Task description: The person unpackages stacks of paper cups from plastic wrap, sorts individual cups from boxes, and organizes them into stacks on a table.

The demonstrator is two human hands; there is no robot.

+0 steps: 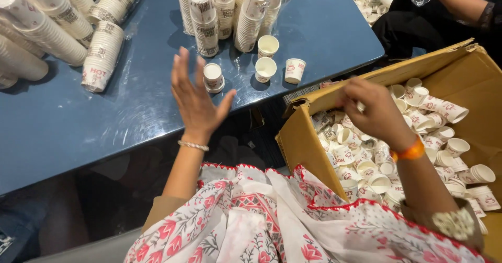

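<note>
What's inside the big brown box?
The cardboard box holds a loose heap of small white paper cups with red print. The right hand reaches into them. The cups hide the bottom of the box.

My left hand (196, 98) hovers spread over the table's (68, 132) near edge, with bare blue surface to its left and below it. Just ahead a short cup stack (213, 78) and three single cups (267, 59) block the way, tall stacks (225, 12) behind them. My right hand (374, 111) sits inside the cardboard box (300, 143), loose cups (444, 143) crowding all around it.
</note>
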